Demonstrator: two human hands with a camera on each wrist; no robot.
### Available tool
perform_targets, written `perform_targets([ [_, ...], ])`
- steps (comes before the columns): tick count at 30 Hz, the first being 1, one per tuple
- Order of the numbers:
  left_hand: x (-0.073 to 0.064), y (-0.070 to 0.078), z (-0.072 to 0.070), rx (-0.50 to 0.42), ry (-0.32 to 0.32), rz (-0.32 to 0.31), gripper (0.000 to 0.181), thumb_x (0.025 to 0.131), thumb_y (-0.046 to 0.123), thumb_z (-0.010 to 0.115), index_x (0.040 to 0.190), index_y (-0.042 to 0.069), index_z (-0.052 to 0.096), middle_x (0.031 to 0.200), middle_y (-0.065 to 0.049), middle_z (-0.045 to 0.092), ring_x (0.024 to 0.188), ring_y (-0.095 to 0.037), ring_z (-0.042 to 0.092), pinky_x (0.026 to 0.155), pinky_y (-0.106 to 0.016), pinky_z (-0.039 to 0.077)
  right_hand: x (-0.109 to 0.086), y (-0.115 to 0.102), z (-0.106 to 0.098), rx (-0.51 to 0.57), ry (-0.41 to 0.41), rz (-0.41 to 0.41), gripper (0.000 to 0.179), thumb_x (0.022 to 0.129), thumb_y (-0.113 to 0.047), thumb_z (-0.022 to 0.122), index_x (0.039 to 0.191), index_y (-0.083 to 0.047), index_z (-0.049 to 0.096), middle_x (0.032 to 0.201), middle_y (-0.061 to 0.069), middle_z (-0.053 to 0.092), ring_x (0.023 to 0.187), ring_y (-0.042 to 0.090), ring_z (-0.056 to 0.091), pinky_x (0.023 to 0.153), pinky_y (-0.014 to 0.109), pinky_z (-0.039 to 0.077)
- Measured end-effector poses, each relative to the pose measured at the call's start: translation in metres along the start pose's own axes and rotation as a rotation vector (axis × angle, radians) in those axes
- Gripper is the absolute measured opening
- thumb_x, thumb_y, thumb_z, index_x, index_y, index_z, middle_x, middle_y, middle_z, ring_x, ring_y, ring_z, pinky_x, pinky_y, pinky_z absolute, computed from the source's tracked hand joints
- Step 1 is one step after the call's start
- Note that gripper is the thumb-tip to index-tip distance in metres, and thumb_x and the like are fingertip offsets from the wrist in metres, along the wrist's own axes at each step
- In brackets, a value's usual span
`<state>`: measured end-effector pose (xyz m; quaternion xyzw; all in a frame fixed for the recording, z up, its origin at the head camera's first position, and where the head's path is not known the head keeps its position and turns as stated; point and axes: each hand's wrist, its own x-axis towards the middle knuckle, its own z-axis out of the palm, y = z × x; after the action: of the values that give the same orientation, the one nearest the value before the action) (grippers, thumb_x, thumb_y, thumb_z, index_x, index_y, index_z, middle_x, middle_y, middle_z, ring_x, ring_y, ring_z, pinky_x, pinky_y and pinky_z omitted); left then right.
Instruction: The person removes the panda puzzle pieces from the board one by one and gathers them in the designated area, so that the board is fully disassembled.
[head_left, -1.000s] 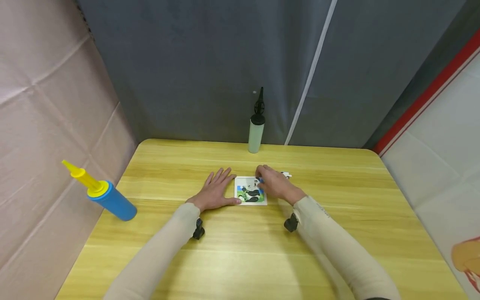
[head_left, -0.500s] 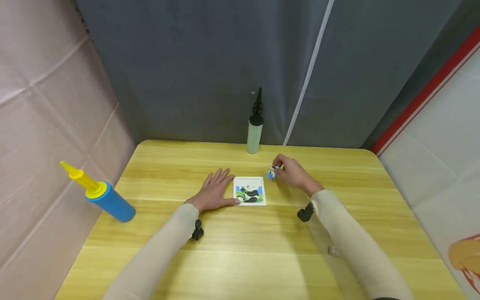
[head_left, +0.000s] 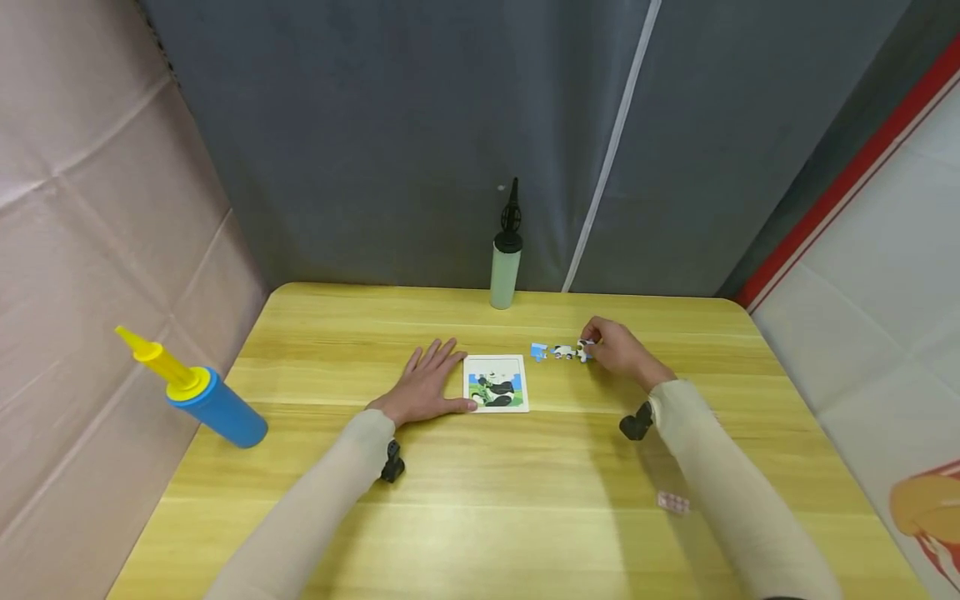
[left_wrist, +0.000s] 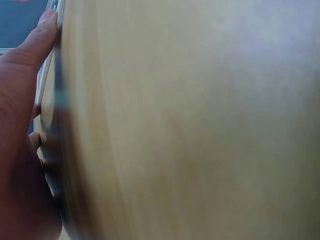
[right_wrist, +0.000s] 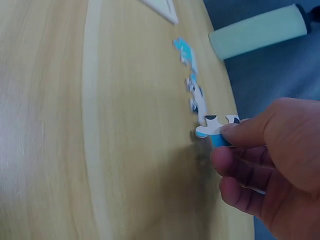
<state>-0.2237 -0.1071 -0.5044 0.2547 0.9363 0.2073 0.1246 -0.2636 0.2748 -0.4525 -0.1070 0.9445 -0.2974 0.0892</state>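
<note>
A small white-framed jigsaw puzzle board point(head_left: 491, 363) with a panda picture lies mid-table; its upper part is plain white. My left hand point(head_left: 423, 387) rests flat with fingers spread, thumb at the board's lower left corner. To the right, my right hand point(head_left: 618, 350) pinches a white, black and blue puzzle piece point(right_wrist: 212, 131) between thumb and fingers. Beside it on the table are a blue puzzle piece point(head_left: 538, 352) and a white and black puzzle piece point(head_left: 562, 352), in a row. The left wrist view shows the left hand point(left_wrist: 22, 95) and mostly bare tabletop.
A pale green pump point(head_left: 506, 271) with a black top stands at the table's back edge. Far left is a blue pump point(head_left: 225, 410) with a yellow nozzle. A small pink checkered piece point(head_left: 673, 502) lies near the right forearm. Grey curtain point(head_left: 390, 142) hangs behind the table.
My right hand has moved from the board's upper right corner out to the right, where it now pinches a puzzle piece beside the row. The left hand has stayed on the board's edge.
</note>
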Motion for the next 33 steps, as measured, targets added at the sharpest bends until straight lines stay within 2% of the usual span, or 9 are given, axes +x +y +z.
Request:
perform_targets([
  [8, -0.001, -0.002, 0.0, -0.011, 0.009, 0.01, 0.101, 0.095, 0.069, 0.067, 0.171, 0.016, 0.026, 0.182, -0.012, 0.006, 0.17, -0.038, 0.001, 0.136, -0.065, 0.0, -0.002, 0.007, 0.001, -0.004, -0.042, 0.041, 0.009, 0.104, 0.0, 0.06, 0.112, 0.004, 0.061, 0.107, 0.023, 0.068, 0.08, 0.021, 0.059, 0.069, 0.029, 0.051],
  [17, -0.002, 0.001, -0.002, 0.0, 0.013, 0.001, 0.101, 0.095, 0.069, 0.068, 0.171, 0.016, 0.026, 0.183, -0.011, 0.006, 0.17, -0.037, 0.0, 0.136, -0.064, -0.001, 0.002, 0.01, 0.004, -0.096, -0.057, 0.067, 0.013, 0.105, -0.004, 0.059, 0.115, 0.002, 0.065, 0.114, 0.023, 0.07, 0.096, 0.028, 0.061, 0.088, 0.042, 0.053],
  [27, -0.002, 0.002, -0.003, -0.002, 0.015, 0.01, 0.101, 0.095, 0.066, 0.069, 0.171, 0.014, 0.027, 0.182, -0.013, 0.007, 0.17, -0.039, 0.002, 0.136, -0.064, -0.001, 0.002, 0.005, 0.005, -0.15, -0.048, 0.076, 0.013, 0.102, -0.002, 0.061, 0.113, 0.002, 0.066, 0.11, 0.02, 0.065, 0.095, 0.029, 0.057, 0.087, 0.045, 0.052],
  [33, 0.0, 0.001, -0.002, -0.009, 0.022, 0.013, 0.101, 0.095, 0.065, 0.07, 0.17, 0.012, 0.028, 0.182, -0.014, 0.008, 0.169, -0.041, 0.002, 0.136, -0.065, 0.0, 0.002, -0.004, 0.008, -0.212, -0.018, 0.056, 0.018, 0.104, -0.007, 0.061, 0.119, 0.001, 0.065, 0.121, 0.023, 0.057, 0.1, 0.031, 0.059, 0.089, 0.05, 0.054],
])
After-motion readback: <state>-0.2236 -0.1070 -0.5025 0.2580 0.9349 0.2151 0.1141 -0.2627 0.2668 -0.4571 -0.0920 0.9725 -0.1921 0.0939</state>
